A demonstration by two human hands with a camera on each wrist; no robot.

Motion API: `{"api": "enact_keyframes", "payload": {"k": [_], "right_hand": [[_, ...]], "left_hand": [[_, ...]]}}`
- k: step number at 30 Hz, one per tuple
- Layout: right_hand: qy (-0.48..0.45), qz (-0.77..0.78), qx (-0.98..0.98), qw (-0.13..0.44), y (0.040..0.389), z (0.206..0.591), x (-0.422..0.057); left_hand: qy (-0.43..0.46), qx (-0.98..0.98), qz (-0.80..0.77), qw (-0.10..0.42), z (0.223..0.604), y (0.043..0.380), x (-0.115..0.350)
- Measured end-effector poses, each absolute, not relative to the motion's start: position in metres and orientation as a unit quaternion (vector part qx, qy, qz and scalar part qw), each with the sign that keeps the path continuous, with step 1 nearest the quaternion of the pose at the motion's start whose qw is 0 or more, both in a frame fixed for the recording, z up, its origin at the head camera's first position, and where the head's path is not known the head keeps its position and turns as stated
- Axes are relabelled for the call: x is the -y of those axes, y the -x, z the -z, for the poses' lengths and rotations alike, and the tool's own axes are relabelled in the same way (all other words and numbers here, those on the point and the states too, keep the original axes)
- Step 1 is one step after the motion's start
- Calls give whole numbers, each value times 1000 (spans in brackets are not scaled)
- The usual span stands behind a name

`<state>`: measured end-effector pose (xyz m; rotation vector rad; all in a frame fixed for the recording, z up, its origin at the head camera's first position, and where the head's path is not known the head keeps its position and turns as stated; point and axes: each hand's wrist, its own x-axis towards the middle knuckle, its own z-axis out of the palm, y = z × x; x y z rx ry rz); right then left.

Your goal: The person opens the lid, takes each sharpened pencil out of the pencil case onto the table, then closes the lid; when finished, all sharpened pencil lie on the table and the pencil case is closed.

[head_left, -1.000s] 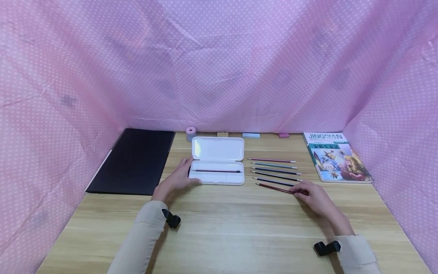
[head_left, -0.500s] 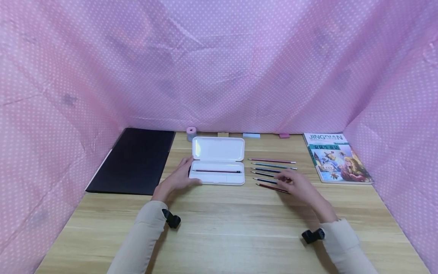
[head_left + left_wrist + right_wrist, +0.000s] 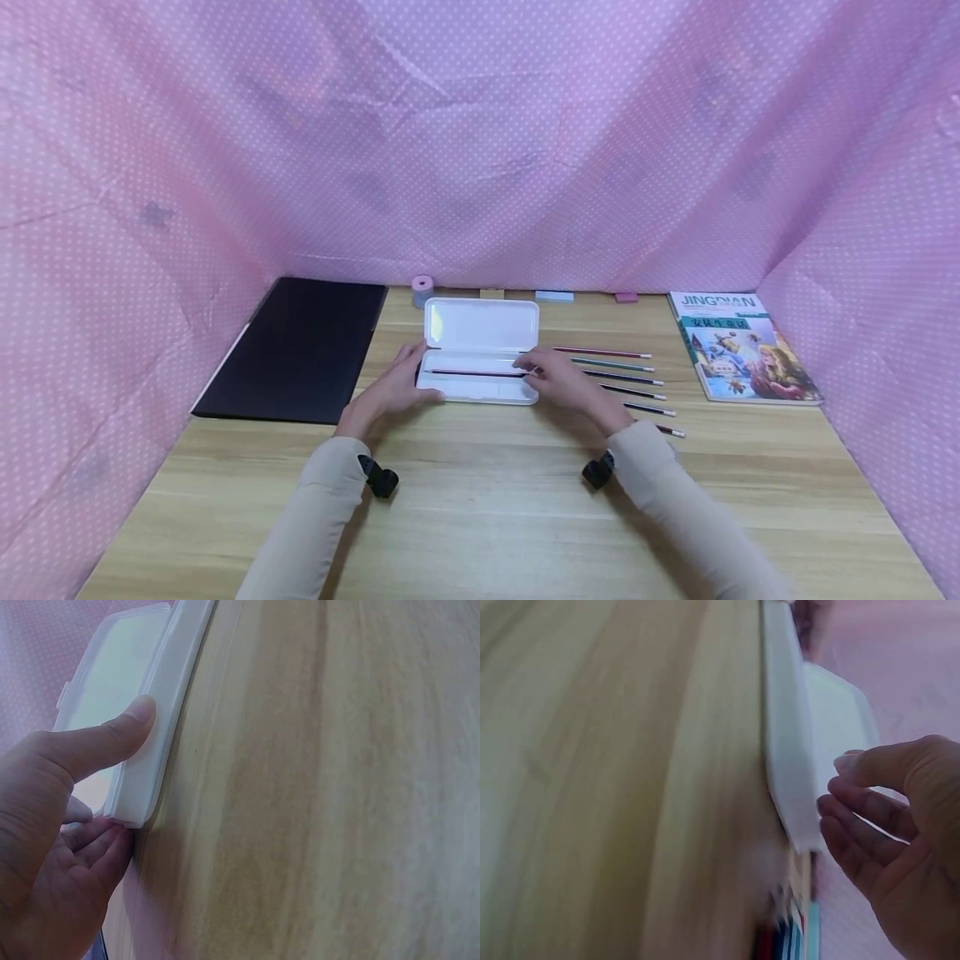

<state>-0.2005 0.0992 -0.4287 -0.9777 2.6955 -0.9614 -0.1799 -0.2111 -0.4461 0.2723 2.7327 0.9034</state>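
Right hand (image 3: 558,383) has swung left since 0.5 s ago, from above 6 loose pencils (image 3: 626,378) to over the right end of the white pencil case (image 3: 465,390). Left hand (image 3: 386,392) and case stay put. Clock positions: head view, case at centre.

Nearest: wood-grain surface (image 3: 480,500); 2 beige sleeves (image 3: 300,517) come in from about 8 and 4 o'clock, each with a black wrist camera (image 3: 381,482).

Left hand, 8 o'clock, grips the case's left end: thumb on front wall, other fingers at the end. Right hand, between 3 and 4 o'clock, is relaxed and unclosed, fingers loosely bent, thumb tip just beside them; contact with the pencil under it, can't tell.

Case is open on the surface, lid (image 3: 482,323) tipped back at 12. Inside, 1 dark red pencil (image 3: 476,373) lies lengthwise, tip at 9, other end by the right hand's fingertips.

Loose pencils lie in a row between 3 and 4 o'clock, white ends toward 3, partly hidden by right hand and sleeve. Reddish ones at both outer edges, green and darker ones between.

Black folder (image 3: 292,350) at 9, illustrated book (image 3: 742,350) at 3, both well apart from case.

Farther: pink-topped roll (image 3: 422,292) between 10 and 11, yellowish block (image 3: 492,293) at 12, light blue block (image 3: 554,296) at 2, pink block (image 3: 626,297) just past 2. Farthest: pink dotted cloth (image 3: 480,167).
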Motion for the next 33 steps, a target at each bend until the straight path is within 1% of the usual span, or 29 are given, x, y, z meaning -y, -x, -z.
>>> {"api": "enact_keyframes", "payload": {"k": [8,17,19,26,33], "right_hand": [[330,281,-897,87,209,435,-71],[308,309,-888,146,219,433,-70],[308,310,-887,150,219,434,-70],[318,326,-880,137,218,434,-72],[323,352,-872,103,212,421,-86]], "left_hand": [[-94,-937,-313,123,446,180,211],[-92,-938,-312,122,445,180,212],[-93,-937,-314,122,445,180,211],[-93,-935,-319,122,444,179,210],[-93,-934,-321,123,443,178,210]]}}
